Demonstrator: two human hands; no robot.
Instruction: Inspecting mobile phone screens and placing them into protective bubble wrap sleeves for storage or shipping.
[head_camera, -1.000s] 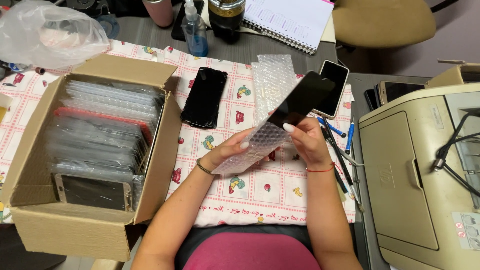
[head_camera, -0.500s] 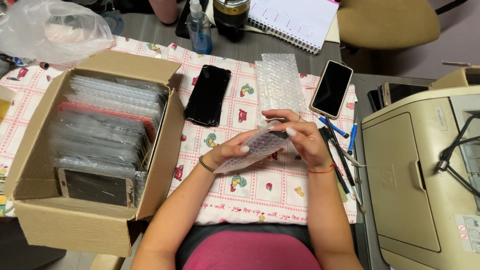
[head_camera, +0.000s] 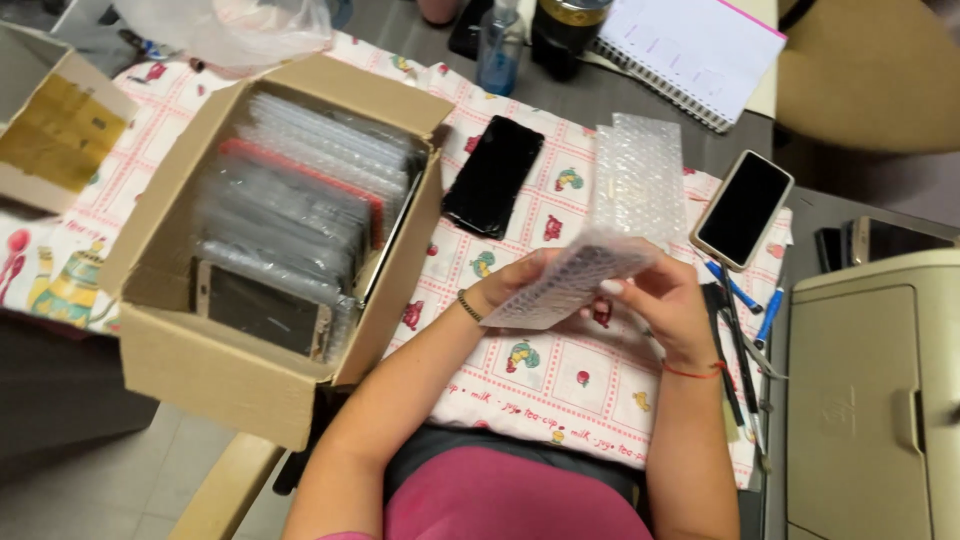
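Note:
Both my hands hold a small bubble-wrap pouch (head_camera: 572, 283) above the patterned tablecloth (head_camera: 560, 385); something dark shows through it. My left hand (head_camera: 520, 282) supports its lower left end from below. My right hand (head_camera: 668, 305) grips its right end, fingers curled over the top edge. Beyond the pouch lie loose bubble-wrap sheets (head_camera: 640, 172), a black phone (head_camera: 493, 175) face up to their left, and a white-edged phone (head_camera: 742, 208) to their right.
An open cardboard box (head_camera: 215, 375) at left holds several bubble-wrapped phones standing in a row. A second box (head_camera: 50, 135) sits far left, a beige printer (head_camera: 880, 400) at right, pens (head_camera: 745, 330) beside it. A notebook (head_camera: 690, 50), spray bottle (head_camera: 500, 50) and plastic bag (head_camera: 230, 25) lie at the back.
A dark phone stuck out of the pouch in my right hand a second ago; it has slid fully inside. Both hands now close around the pouch. The view has swung left.

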